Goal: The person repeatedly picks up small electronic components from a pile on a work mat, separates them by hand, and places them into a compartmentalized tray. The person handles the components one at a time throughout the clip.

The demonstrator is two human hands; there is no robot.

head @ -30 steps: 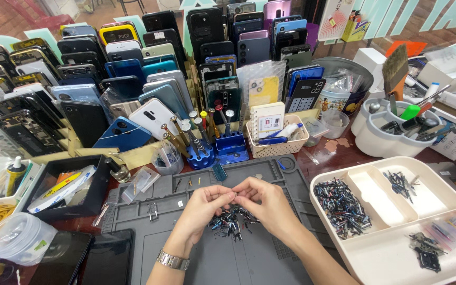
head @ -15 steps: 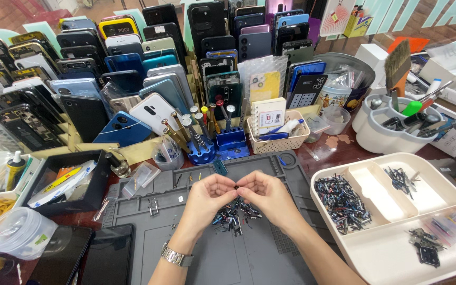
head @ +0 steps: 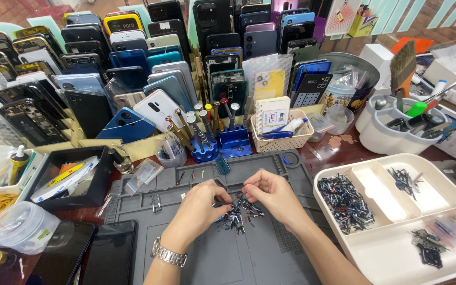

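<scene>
My left hand (head: 202, 203) and my right hand (head: 273, 191) hover together over a grey work mat (head: 196, 264), fingertips nearly meeting. Both pinch at small thin metal parts from a little pile (head: 237, 214) of dark and bluish pieces lying on the mat just beneath them. What exactly each fingertip grips is too small to tell. A metal wristwatch (head: 168, 254) sits on my left wrist.
A cream divided tray (head: 397, 248) with several heaps of small parts lies at the right. Rows of phone back covers (head: 133, 79) stand behind. A screwdriver holder (head: 204, 142), a small basket (head: 283, 138), a white tool caddy (head: 397, 137) and a black box (head: 69, 177) ring the mat.
My hands have dropped slightly toward the pile and moved a little apart, still working the small parts. The camera view shifted a bit.
</scene>
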